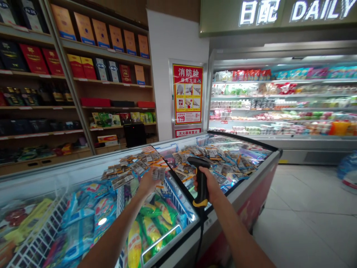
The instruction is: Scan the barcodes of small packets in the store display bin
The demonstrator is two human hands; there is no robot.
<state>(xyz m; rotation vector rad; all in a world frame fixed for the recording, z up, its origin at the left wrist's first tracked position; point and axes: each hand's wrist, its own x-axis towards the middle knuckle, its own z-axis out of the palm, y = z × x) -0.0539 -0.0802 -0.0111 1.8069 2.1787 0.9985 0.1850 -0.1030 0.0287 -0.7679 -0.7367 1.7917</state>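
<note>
My right hand (211, 186) is wrapped round the grip of a black and yellow barcode scanner (202, 182), whose head points left. A cable hangs from the bottom of its grip. In my left hand (147, 183) is a small flat packet (158, 174) with a printed label facing up, held to the left of the scanner. Several similar packets (122, 173) lie in a loose spread on the freezer's glass top behind my left hand. A larger heap of the packets (223, 162) lies on the glass beyond the scanner.
Under the glass of the chest freezer (264, 178) are wire baskets with green and yellow bags (152, 227) and blue bags (83, 219). Shelves of boxes (100, 33) stand at the left, a lit refrigerated display (279, 100) at the back right. Tiled floor (309, 208) runs along the right.
</note>
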